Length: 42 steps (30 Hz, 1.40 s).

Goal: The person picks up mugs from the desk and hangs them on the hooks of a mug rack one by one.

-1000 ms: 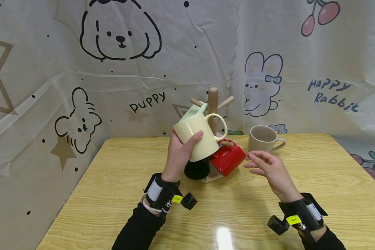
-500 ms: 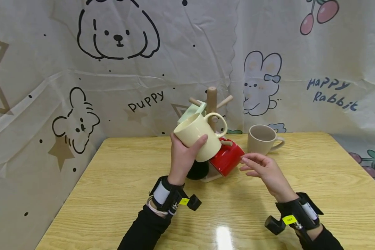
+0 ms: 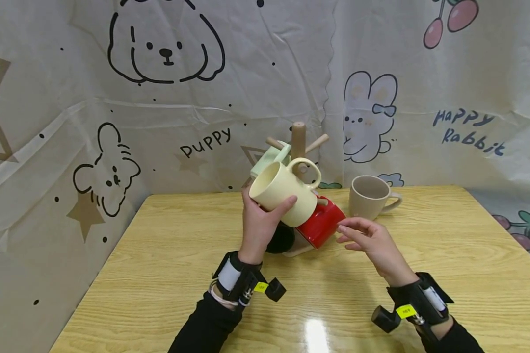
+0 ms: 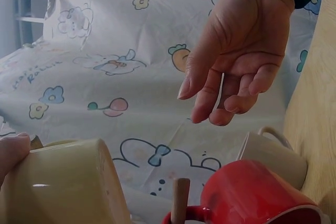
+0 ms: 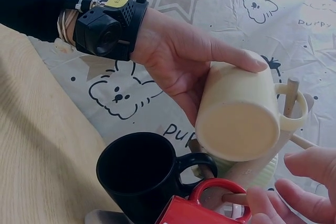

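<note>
My left hand (image 3: 259, 226) grips a pale yellow mug (image 3: 283, 196) round its body, thumb along the near side. The mug is tilted, its mouth up to the left. Its handle points at the wooden mug tree (image 3: 298, 139); in the right wrist view a peg (image 5: 292, 94) shows across the handle loop. My right hand (image 3: 377, 247) holds nothing, its fingers loosely bent beside the red mug (image 3: 320, 226). That red mug hangs by its handle on a lower peg (image 4: 179, 200). Behind my left hand hangs a black mug (image 5: 139, 166), partly covered in the head view.
A pale green mug (image 3: 269, 159) hangs on the tree's far left side, partly hidden by the yellow one. Upright on the wooden table (image 3: 159, 284) at the back right stands a beige mug (image 3: 366, 198). A printed cloth (image 3: 256, 98) hangs behind the table.
My left hand has moved slightly right and tipped the yellow mug further, bringing its base lower toward the red mug. The right hand has drifted a little left toward the red mug.
</note>
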### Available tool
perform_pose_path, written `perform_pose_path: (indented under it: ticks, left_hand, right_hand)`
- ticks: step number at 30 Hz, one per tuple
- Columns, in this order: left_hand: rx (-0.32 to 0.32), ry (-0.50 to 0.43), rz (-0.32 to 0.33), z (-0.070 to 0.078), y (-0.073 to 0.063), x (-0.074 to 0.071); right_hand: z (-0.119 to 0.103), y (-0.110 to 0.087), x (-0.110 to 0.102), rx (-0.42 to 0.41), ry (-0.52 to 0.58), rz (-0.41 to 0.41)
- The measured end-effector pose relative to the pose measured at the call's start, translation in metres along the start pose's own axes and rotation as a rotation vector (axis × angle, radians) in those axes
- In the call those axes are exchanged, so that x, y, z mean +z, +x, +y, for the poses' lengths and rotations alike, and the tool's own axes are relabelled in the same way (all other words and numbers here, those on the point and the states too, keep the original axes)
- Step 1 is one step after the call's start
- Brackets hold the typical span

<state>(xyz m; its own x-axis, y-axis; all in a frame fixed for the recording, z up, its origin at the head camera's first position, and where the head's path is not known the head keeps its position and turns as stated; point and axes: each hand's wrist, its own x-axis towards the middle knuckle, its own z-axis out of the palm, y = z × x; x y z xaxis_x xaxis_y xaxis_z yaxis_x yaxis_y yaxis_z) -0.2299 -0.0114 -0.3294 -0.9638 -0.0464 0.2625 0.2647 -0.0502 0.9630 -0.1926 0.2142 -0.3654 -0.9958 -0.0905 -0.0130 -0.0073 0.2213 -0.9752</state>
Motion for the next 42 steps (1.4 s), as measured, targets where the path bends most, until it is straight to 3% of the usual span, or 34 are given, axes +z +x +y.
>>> perform_pose_path:
  ticks: [7, 17, 26, 35, 42]
  left_hand:
    - [-0.002, -0.012, -0.016, -0.002, -0.003, -0.001]
    - [-0.06, 0.005, -0.014, -0.008, -0.004, -0.003]
    - [-0.077, 0.061, -0.041, -0.009, -0.004, -0.008]
    - [-0.098, 0.12, -0.069, -0.005, -0.007, -0.025]
    - [-0.115, 0.173, -0.052, -0.008, -0.013, -0.043]
  right_hand:
    - [0.001, -0.001, 0.002, 0.001, 0.02, -0.025]
    - [0.003, -0.002, 0.004, 0.009, 0.002, -0.04]
    - [0.003, -0.002, 0.006, 0.012, -0.005, -0.054]
    - [0.003, -0.002, 0.006, -0.008, -0.009, -0.075]
    - [0.004, 0.0, 0.002, -0.005, -0.038, -0.057]
